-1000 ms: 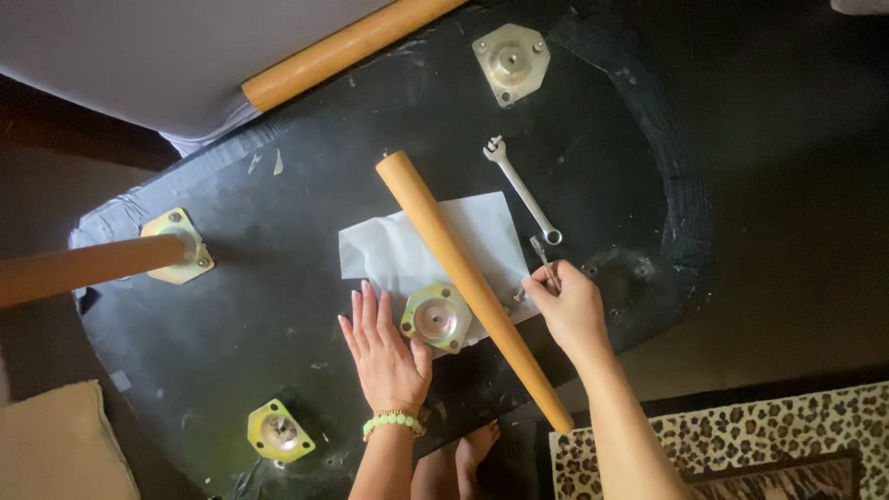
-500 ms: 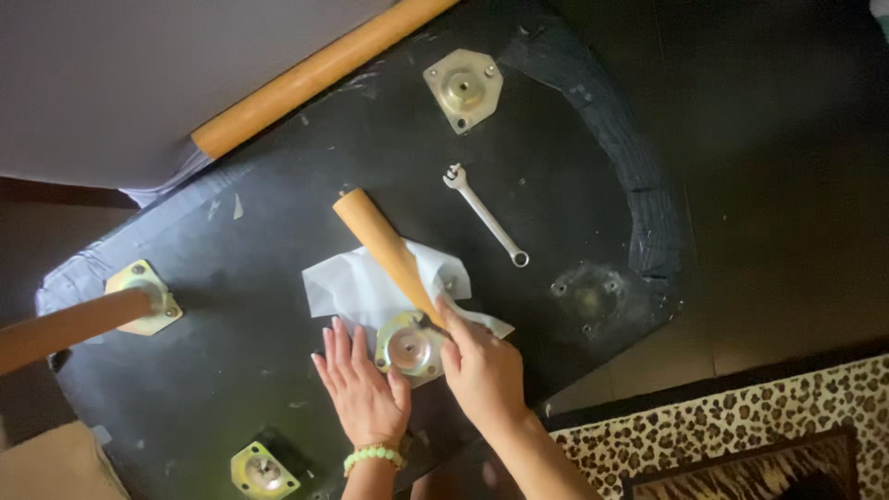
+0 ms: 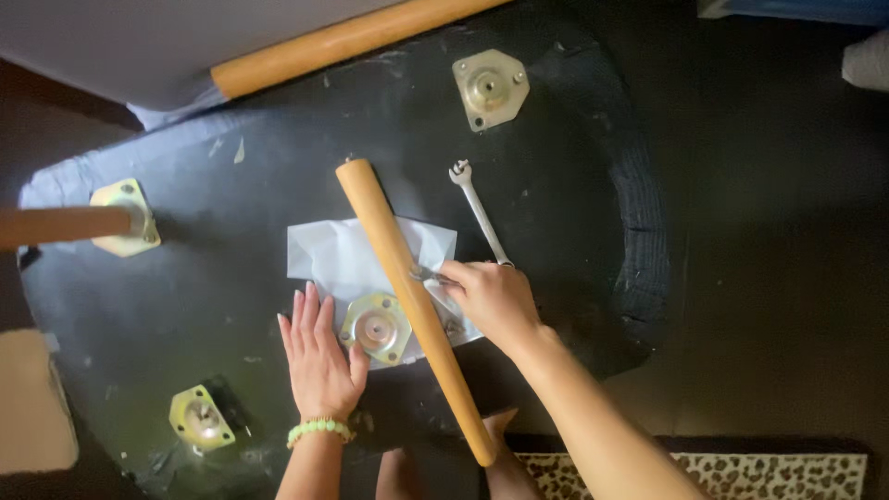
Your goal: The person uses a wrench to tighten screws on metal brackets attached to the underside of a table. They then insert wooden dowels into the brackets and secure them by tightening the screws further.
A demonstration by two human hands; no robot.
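Note:
A loose wooden leg (image 3: 389, 250) lies slantwise across the black underside of an upturned seat (image 3: 259, 139). Under it is a white sheet (image 3: 324, 255) with a metal mounting plate (image 3: 377, 327) on top. My left hand (image 3: 319, 356) rests flat, fingers apart, just left of that plate and touching the sheet. My right hand (image 3: 491, 301) is on the right side of the leg, its fingertips pinched on a small metal part (image 3: 424, 275) against the leg. A wrench (image 3: 477, 204) lies just beyond the right hand.
Three more mounting plates sit on the seat: far right (image 3: 491, 88), left (image 3: 125, 218) with a leg (image 3: 60, 225) attached, and near left (image 3: 197, 417). Another wooden leg (image 3: 343, 42) runs along the top. A leopard-print rug (image 3: 759, 472) lies at the bottom right.
My right hand went from the wrench's end across the leg toward the plate, then drew back to the leg's right side with the small part. My left hand stayed flat.

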